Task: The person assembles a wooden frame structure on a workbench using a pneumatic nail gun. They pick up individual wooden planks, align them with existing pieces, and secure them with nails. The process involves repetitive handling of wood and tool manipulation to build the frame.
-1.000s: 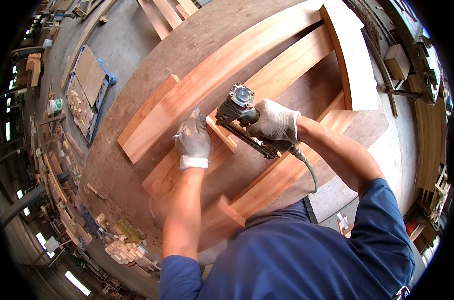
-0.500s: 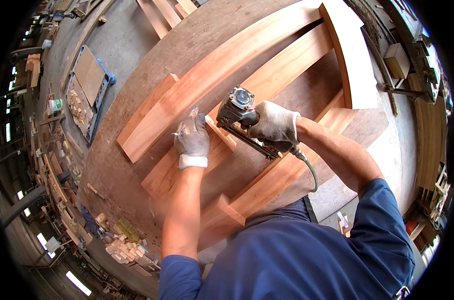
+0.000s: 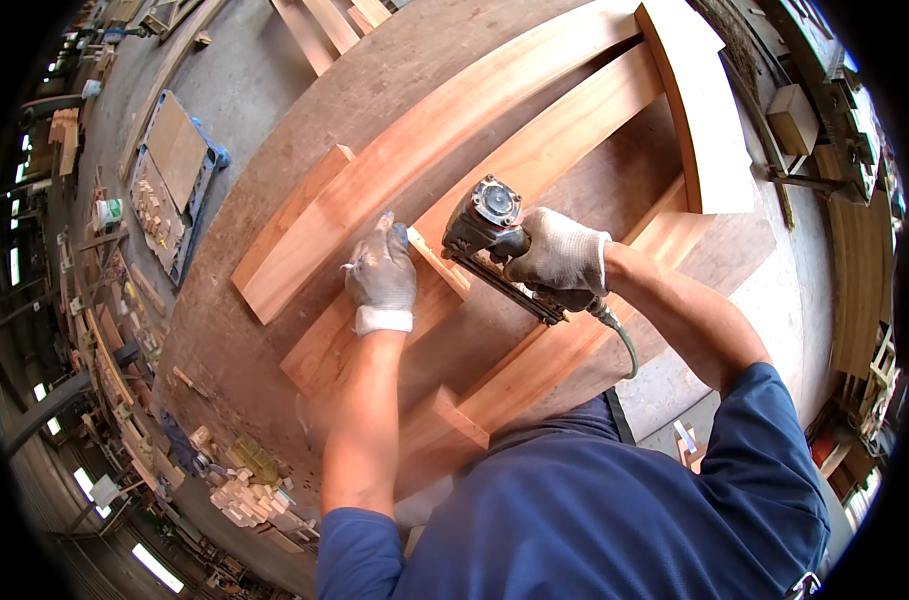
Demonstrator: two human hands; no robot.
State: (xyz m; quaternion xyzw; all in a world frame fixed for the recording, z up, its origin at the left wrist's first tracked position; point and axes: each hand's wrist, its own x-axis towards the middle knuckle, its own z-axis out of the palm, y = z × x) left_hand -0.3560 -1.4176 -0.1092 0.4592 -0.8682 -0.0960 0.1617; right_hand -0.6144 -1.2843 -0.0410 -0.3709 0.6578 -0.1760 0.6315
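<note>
My right hand (image 3: 560, 250), in a pale work glove, is closed around the handle of a dark pneumatic nail gun (image 3: 485, 215). The gun is tilted, its round head above the middle wooden board (image 3: 565, 130). Just left of it, a short wooden crosspiece (image 3: 441, 265) sits across that board. My left hand (image 3: 383, 272), also gloved, grips the middle board's far edge beside the crosspiece, fingers partly hidden. A curved board (image 3: 425, 125) lies beyond, another long board (image 3: 550, 365) nearer me. A curved end piece (image 3: 680, 110) joins the boards at the right.
A green air hose (image 3: 630, 350) trails from the gun's handle. All the boards rest on a brown worktable (image 3: 225, 340). Small wood blocks (image 3: 250, 500) are heaped at the lower left. A flat cart (image 3: 175, 180) stands on the floor at the far left.
The nail gun and my right hand have shifted slightly right and nearer me. My left hand stays at nearly the same place on the board.
</note>
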